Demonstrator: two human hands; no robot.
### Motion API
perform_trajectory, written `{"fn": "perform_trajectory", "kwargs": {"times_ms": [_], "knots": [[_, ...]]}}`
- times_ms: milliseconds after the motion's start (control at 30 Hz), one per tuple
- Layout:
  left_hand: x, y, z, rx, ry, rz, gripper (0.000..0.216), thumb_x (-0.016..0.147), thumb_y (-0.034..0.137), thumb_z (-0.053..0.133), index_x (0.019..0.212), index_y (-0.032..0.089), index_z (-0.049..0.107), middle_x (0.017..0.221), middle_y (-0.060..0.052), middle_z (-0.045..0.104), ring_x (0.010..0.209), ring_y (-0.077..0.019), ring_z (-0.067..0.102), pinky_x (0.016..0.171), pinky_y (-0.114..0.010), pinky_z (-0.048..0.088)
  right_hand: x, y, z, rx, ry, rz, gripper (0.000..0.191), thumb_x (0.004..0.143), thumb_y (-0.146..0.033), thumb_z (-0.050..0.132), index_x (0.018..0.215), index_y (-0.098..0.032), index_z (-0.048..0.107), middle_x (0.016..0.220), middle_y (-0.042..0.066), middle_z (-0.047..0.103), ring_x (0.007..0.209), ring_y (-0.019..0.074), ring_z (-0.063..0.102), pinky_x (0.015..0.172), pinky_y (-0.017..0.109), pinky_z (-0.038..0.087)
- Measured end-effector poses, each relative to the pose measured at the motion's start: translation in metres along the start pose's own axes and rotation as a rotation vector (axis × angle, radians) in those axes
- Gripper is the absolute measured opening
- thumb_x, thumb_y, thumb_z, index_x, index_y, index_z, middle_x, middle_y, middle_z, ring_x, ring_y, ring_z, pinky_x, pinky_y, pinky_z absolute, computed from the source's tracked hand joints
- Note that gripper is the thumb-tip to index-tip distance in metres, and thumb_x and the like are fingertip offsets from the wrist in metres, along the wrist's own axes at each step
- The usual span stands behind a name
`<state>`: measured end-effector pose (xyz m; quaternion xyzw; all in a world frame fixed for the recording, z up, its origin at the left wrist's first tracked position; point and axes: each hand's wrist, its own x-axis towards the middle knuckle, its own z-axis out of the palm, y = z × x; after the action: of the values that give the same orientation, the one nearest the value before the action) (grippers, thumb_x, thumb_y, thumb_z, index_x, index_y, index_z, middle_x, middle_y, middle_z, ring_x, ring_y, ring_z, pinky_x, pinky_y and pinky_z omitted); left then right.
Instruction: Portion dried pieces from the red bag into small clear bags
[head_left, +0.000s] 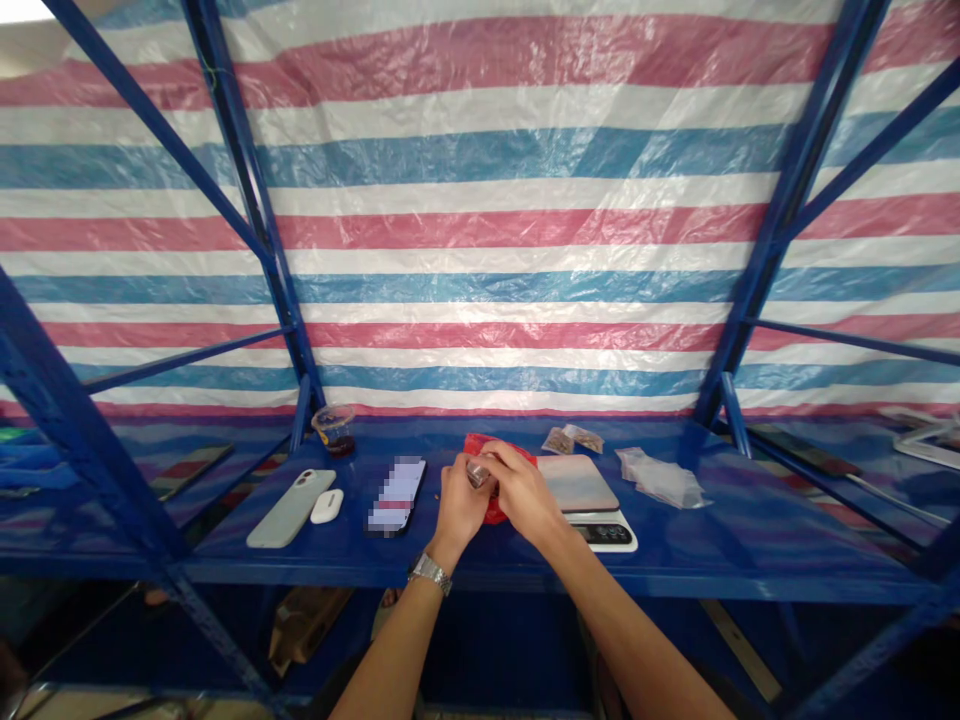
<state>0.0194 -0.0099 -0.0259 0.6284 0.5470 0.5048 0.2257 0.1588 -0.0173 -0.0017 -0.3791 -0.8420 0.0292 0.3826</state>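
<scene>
My left hand point(460, 502) and my right hand point(517, 488) meet over the shelf, fingers closed around a small clear plastic bag point(476, 472). What the bag contains is too small to make out. Beneath and behind both hands lies a red plastic bag point(480, 441), partly covered by them. Just right of my right hand stands a white digital scale point(577, 484) with a dark control panel point(606, 535) at its front. Two small filled bags point(559, 441) with brownish contents rest behind the scale.
Flat clear bags point(664, 480) lie to the right. On the left are a lit phone point(397, 495), a white earbud case point(327, 506), a pale green phone point(291, 508) and a plastic cup point(334, 430) with dark liquid. Blue posts point(259, 215) flank the shelf.
</scene>
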Motion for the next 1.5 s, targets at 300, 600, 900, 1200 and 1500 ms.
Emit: {"fn": "perform_trajectory", "kwargs": {"times_ms": [300, 600, 900, 1200, 1500], "knots": [[0.003, -0.006, -0.006, -0.022, 0.095, -0.030, 0.016, 0.078, 0.018, 0.071, 0.089, 0.021, 0.060, 0.077, 0.001, 0.063, 0.079, -0.0184, 0.063, 0.077, -0.029, 0.048, 0.000, 0.009, -0.007, -0.147, 0.101, 0.216, 0.043, 0.093, -0.008, 0.051, 0.129, -0.024, 0.068, 0.129, 0.011, 0.064, 0.117, 0.0262, 0.060, 0.105, 0.040, 0.046], [0.000, 0.005, -0.012, 0.009, 0.273, 0.191, 0.041, 0.085, 0.011, 0.058, 0.124, 0.023, 0.049, 0.118, -0.009, 0.054, 0.116, -0.0245, 0.048, 0.102, -0.040, 0.046, -0.002, -0.011, -0.014, 0.218, 0.146, 0.148, 0.032, 0.098, -0.029, 0.059, 0.130, -0.026, 0.065, 0.120, 0.008, 0.069, 0.108, 0.0212, 0.065, 0.098, 0.035, 0.051], [-0.012, 0.023, 0.013, -0.020, 0.116, 0.220, 0.069, 0.086, 0.028, 0.069, 0.147, 0.026, 0.038, 0.134, -0.013, 0.054, 0.129, -0.0282, 0.050, 0.111, -0.046, 0.042, -0.004, -0.009, -0.033, 0.343, 0.283, 0.161, 0.016, 0.097, -0.024, 0.055, 0.100, -0.023, 0.070, 0.101, 0.006, 0.072, 0.094, 0.0199, 0.067, 0.085, 0.032, 0.053], [-0.020, 0.027, 0.029, -0.148, -0.062, 0.357, 0.078, 0.089, 0.025, 0.067, 0.157, 0.029, 0.028, 0.148, -0.013, 0.052, 0.134, -0.0257, 0.053, 0.113, -0.043, 0.043, -0.015, 0.016, -0.049, 0.348, 0.320, 0.276, 0.019, 0.092, -0.027, 0.053, 0.098, -0.022, 0.071, 0.101, 0.007, 0.075, 0.091, 0.0204, 0.069, 0.087, 0.035, 0.054], [-0.017, 0.025, 0.026, -0.148, -0.033, 0.321, 0.061, 0.093, 0.026, 0.062, 0.150, 0.027, 0.041, 0.130, -0.010, 0.059, 0.119, -0.0220, 0.060, 0.108, -0.040, 0.048, -0.052, 0.128, -0.072, 0.216, 0.338, 0.702, 0.033, 0.079, -0.025, 0.061, 0.110, -0.016, 0.069, 0.085, 0.008, 0.078, 0.078, 0.0244, 0.073, 0.078, 0.038, 0.056]]}}
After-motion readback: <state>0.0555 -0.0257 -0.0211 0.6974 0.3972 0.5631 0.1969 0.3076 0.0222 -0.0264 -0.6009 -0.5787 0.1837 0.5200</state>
